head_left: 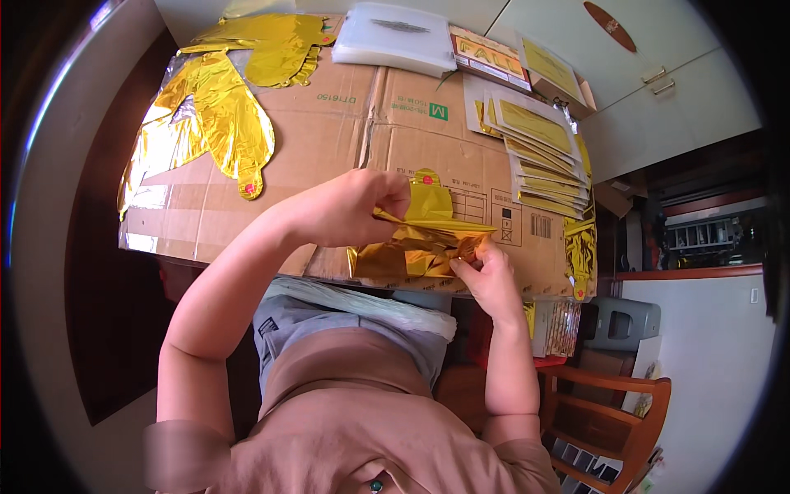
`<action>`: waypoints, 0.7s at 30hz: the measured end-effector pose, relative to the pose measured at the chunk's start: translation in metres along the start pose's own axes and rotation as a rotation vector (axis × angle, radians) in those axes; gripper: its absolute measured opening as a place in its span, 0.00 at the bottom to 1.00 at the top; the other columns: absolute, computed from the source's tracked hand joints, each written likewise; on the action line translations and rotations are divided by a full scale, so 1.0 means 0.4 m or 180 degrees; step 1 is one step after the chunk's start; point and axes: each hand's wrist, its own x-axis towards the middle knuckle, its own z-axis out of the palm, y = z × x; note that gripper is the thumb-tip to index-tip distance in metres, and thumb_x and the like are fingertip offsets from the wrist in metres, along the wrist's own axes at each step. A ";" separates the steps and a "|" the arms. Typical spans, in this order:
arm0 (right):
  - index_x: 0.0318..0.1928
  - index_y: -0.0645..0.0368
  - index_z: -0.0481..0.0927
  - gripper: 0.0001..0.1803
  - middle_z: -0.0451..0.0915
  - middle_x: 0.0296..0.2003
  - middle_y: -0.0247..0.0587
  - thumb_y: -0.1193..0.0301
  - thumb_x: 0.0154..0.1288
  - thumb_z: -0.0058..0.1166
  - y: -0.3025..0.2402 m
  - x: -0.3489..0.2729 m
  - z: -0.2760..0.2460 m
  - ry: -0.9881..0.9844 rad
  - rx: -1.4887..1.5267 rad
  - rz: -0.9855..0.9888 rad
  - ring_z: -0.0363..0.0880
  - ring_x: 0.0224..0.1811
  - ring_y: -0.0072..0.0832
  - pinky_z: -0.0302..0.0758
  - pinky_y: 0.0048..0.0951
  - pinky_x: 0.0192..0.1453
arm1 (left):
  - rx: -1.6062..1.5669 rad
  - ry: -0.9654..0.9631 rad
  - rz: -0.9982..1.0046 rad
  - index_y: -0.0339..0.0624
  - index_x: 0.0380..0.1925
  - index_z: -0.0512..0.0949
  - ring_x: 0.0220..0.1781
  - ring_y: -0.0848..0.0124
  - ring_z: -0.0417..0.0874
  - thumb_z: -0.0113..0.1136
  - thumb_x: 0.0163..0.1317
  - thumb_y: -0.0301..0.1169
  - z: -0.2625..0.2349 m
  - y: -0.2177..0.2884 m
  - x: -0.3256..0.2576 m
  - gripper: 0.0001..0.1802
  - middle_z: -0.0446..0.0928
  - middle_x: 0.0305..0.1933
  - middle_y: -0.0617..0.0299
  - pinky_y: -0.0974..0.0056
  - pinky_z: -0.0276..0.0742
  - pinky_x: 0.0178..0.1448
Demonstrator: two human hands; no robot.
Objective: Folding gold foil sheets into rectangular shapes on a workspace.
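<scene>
one crinkled gold foil piece (pixel 440 237), just below mid-frame: pinches it near its upper left with the left grip (pixel 341 212) and at its right end with the right grip (pixel 490 270), both tight on foil, over a cardboard counter (pixel 309 140). at upper left, loose gold foil shapes (pixel 239 132); at top centre, a pale plastic stack (pixel 378 51); at upper right, packed gold sheets (pixel 547 158).

I see a shiny gold foil piece (pixel 432 236) stretched between the left fingers (pixel 398 196) and the right fingers (pixel 467 269). It is creased taut from one set of fingers to the other, loosely folded below; just beyond them, a flatter part ends in a rounded tab (pixel 426 172) with a red dot (pixel 427 178).
</scene>
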 end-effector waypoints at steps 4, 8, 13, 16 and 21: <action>0.44 0.68 0.82 0.12 0.82 0.28 0.40 0.71 0.66 0.63 0.001 0.009 -0.006 -0.0108 0.0385 -0.0255 0.77 0.29 0.20 0.75 0.28 0.38 | -0.2047 0.0277 0.0145 0.37 0.49 0.75 0.50 0.76 0.82 0.63 0.65 0.21 0.051 -0.026 -0.034 0.13 0.83 0.47 0.61 0.68 0.79 0.56; 0.36 0.69 0.79 0.11 0.77 0.23 0.36 0.70 0.68 0.62 -0.015 0.006 -0.008 -0.0141 0.0466 -0.0021 0.69 0.28 0.16 0.71 0.28 0.34 | -0.2871 0.0624 -0.0470 0.31 0.64 0.70 0.60 0.70 0.81 0.65 0.66 0.22 0.109 -0.086 -0.088 0.27 0.80 0.61 0.54 0.65 0.78 0.65; 0.30 0.68 0.75 0.13 0.71 0.21 0.33 0.70 0.69 0.60 0.037 0.022 0.009 -0.0101 0.0307 -0.0042 0.64 0.26 0.16 0.67 0.28 0.30 | -0.2198 0.0665 -0.1005 0.26 0.64 0.69 0.59 0.71 0.83 0.64 0.64 0.19 0.163 -0.076 -0.144 0.28 0.82 0.58 0.53 0.65 0.78 0.65; 0.29 0.66 0.74 0.14 0.71 0.21 0.33 0.70 0.69 0.60 0.029 0.028 0.003 -0.0213 0.0272 0.0047 0.64 0.24 0.15 0.67 0.28 0.27 | -0.1512 0.0847 -0.1100 0.27 0.57 0.73 0.53 0.73 0.85 0.62 0.64 0.19 0.176 -0.084 -0.138 0.21 0.85 0.51 0.56 0.68 0.79 0.59; 0.32 0.64 0.77 0.12 0.75 0.23 0.30 0.69 0.72 0.59 -0.034 0.034 -0.026 -0.0657 0.0463 0.0591 0.69 0.20 0.14 0.72 0.23 0.25 | -0.0608 0.1033 -0.1089 0.31 0.49 0.78 0.41 0.74 0.85 0.61 0.63 0.22 0.168 -0.070 -0.127 0.14 0.86 0.41 0.55 0.66 0.80 0.47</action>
